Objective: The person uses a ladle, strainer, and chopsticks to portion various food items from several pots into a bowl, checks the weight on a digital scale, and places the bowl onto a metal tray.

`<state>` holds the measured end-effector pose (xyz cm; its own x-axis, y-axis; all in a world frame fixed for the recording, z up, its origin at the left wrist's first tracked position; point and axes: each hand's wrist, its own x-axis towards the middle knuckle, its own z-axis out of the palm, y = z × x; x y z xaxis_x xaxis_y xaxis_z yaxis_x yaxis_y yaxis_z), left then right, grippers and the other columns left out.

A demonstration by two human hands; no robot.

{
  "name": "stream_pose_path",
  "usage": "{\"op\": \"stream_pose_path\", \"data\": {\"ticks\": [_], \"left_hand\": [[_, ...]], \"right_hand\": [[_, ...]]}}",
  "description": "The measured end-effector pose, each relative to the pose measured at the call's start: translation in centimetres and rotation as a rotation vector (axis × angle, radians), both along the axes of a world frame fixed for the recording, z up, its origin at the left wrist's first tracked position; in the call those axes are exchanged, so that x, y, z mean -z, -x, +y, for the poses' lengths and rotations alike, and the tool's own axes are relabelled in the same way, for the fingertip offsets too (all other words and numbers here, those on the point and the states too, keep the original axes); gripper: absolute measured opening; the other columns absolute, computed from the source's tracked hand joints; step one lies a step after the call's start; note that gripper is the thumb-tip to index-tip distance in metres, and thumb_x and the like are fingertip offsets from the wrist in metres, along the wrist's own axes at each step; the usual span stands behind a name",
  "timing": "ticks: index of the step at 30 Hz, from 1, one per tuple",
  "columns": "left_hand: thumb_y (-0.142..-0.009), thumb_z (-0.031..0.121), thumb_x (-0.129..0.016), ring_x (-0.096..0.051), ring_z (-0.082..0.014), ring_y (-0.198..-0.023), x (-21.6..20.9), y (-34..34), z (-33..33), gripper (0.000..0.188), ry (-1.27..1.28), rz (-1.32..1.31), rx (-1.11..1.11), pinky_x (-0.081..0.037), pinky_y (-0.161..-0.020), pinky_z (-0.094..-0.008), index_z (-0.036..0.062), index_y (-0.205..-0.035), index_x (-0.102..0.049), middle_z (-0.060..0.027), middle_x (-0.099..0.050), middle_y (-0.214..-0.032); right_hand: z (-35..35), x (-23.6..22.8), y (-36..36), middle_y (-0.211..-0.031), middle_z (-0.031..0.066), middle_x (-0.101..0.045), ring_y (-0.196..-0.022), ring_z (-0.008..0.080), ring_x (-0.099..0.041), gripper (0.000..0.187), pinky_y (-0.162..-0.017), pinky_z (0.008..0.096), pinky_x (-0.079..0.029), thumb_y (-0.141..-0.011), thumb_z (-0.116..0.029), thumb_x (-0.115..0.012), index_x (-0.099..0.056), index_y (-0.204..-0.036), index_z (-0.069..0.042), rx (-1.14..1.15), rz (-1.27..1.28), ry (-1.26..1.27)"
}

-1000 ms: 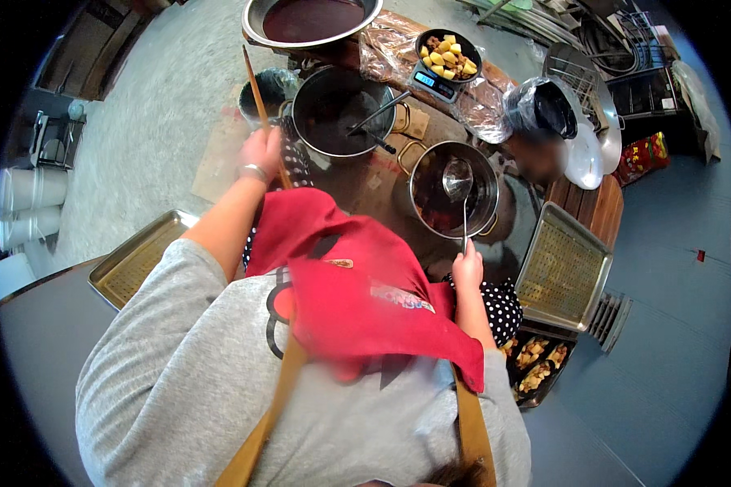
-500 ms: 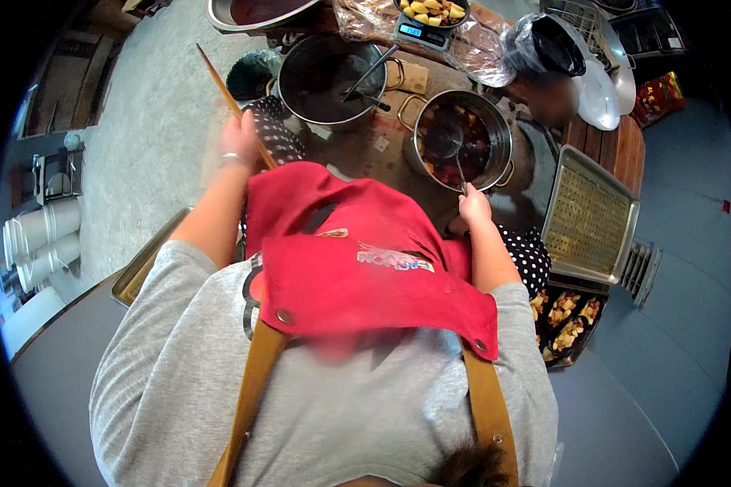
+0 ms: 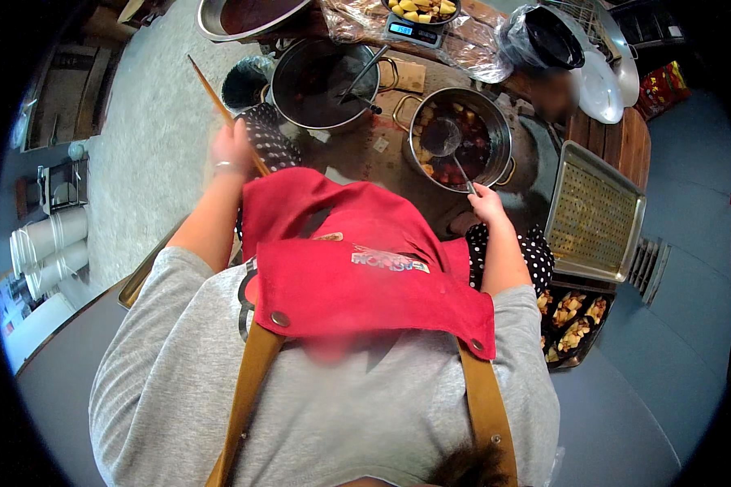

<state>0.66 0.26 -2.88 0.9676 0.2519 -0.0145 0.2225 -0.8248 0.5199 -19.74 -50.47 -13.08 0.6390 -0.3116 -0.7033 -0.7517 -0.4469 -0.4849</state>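
My left hand (image 3: 232,148) is closed around a long thin wooden stick (image 3: 209,88), which slants up and to the left, its lower end passing behind my red apron (image 3: 374,300). My right hand (image 3: 486,203) grips the handle of a skimmer (image 3: 441,137). Its round mesh head rests in the dark liquid of a steel pot (image 3: 508,144) with brass-coloured handles, among pale and reddish chunks. To the left of that pot stands a second steel pot (image 3: 278,91) of dark liquid, with a long-handled utensil (image 3: 364,71) leaning in it.
Beyond the pots, a bowl of yellow chunks (image 3: 421,11) sits on a digital scale (image 3: 414,32) beside plastic wrap (image 3: 479,61). A wide steel basin (image 3: 207,20) is at the far left. On the right are a perforated tray (image 3: 597,211) and dark moulds holding food pieces (image 3: 573,333).
My right hand has shifted slightly right and down with the skimmer handle, and the mesh head sits a little higher in the liquid. My left hand still holds the stick.
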Motion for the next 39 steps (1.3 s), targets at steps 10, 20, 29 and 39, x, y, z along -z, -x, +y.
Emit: {"op": "stream_pose_path", "data": {"ticks": [10, 20, 29, 39], "left_hand": [[-0.085, 0.045, -0.045, -0.056, -0.0433, -0.082, -0.2, -0.2, 0.2, 0.049, -0.077, 0.011, 0.01, -0.043, -0.073, -0.0476, -0.0011, -0.083, -0.059, -0.0263, -0.059, -0.083], [-0.086, 0.043, -0.045, -0.056, -0.0428, -0.081, 0.0, 0.0, 0.3, 0.048, -0.033, 0.005, -0.008, -0.043, -0.072, -0.0475, -0.0021, -0.083, -0.059, -0.0261, -0.059, -0.084], [-0.087, 0.045, -0.042, -0.056, -0.0416, -0.088, -1.2, 0.4, -0.4, 0.048, -0.101, 0.041, -0.029, -0.043, -0.078, -0.0472, 0.0005, -0.088, -0.061, -0.0254, -0.059, -0.09], [-0.086, 0.046, -0.043, -0.056, -0.0426, -0.086, -0.6, 0.2, -0.5, 0.049, -0.071, -0.011, 0.002, -0.043, -0.075, -0.0471, -0.0005, -0.083, -0.06, -0.0264, -0.059, -0.087]], "right_hand": [[-1.4, -1.3, -0.4, -0.1, 0.013, -0.065, -0.093, 0.0208, -0.061, 0.045, -0.08, 0.0311, -0.047, -0.077, -0.015, -0.056, -0.053, -0.121, -0.005, 0.045, 0.055, -0.137], [-1.7, -2.1, -1.2, -0.086, 0.0015, -0.063, -0.066, 0.0115, -0.056, 0.043, -0.059, 0.0263, -0.046, -0.078, -0.011, -0.055, -0.054, -0.12, -0.006, 0.011, 0.022, -0.228], [-1.2, -2.8, -1.9, -0.07, -0.0015, -0.053, -0.051, 0.0068, -0.044, 0.049, -0.043, 0.0217, -0.035, -0.079, -0.01, -0.057, -0.047, -0.127, -0.007, 0.129, 0.018, -0.344], [-1.9, -3.9, 1.3, -0.082, 0.0028, -0.061, -0.057, 0.0095, -0.051, 0.046, -0.054, 0.024, -0.044, -0.078, -0.012, -0.061, -0.052, -0.122, -0.004, 0.099, -0.147, -0.09]]}}
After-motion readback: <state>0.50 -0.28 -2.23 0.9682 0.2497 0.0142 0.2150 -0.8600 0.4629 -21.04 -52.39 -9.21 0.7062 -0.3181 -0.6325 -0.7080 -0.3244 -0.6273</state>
